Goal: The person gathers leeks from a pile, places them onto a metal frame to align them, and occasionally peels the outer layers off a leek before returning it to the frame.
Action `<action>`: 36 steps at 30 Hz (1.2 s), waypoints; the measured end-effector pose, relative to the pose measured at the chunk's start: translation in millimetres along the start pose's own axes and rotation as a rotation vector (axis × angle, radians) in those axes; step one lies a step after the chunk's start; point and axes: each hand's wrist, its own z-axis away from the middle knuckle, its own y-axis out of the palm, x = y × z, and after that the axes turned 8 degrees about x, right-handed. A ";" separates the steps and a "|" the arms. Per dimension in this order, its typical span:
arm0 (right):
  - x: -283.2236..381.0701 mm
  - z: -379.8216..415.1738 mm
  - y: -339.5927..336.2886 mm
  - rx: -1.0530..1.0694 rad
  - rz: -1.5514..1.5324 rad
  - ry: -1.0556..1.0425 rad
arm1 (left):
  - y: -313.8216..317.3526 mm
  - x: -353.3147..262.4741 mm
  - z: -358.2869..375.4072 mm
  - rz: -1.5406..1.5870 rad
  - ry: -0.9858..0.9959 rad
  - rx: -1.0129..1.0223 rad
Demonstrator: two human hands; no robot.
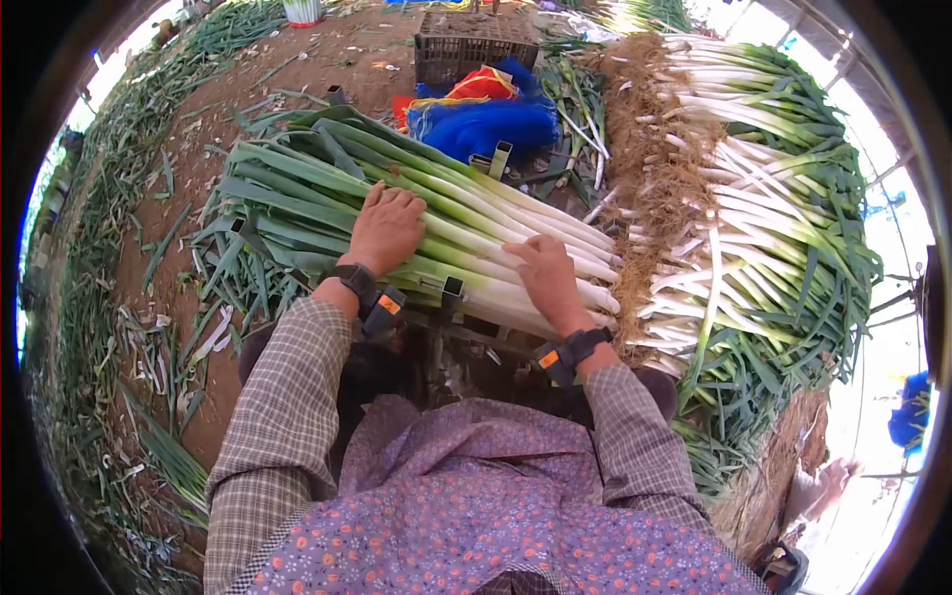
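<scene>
One thick layer of leeks (466, 218), laid side by side across a metal rack (452, 290), leaf ends to the left, white ends to the right. Two bare hands, both upon the leeks over the rack: the left hand (389, 226) lay palm down across the green shafts, fingers extended and close together; the right hand (545, 273) rested on the white shafts nearer the root ends, fingers partly bent, whether pinching a stem or merely pressing could not be told. Two dark wrist devices with orange patches, one per wrist, at the near side of the rack. Two checked sleeves (283, 387) and one purple floral garment (496, 486), also on its near side. One large heap of leeks (783, 198), right of the rack, its brown roots (645, 129) turned toward it. One bundle of blue mesh (486, 129), just beyond the rack, with red material (483, 84) beside it. One dark slatted crate (476, 45), farther beyond the rack. Numerous loose green leaves (94, 288), strewn over the earth floor (178, 238) left of the rack.
</scene>
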 end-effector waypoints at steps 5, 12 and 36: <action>10.6 -0.7 20.0 -0.028 -0.165 -0.138 | -3.0 1.0 9.9 0.093 0.063 -0.073; -53.5 41.8 -18.0 -0.001 -0.163 0.079 | -1.7 -1.6 8.3 0.057 0.077 -0.121; -43.4 48.0 27.6 -0.162 0.206 0.175 | -123.4 219.6 2.7 -0.627 -0.687 0.272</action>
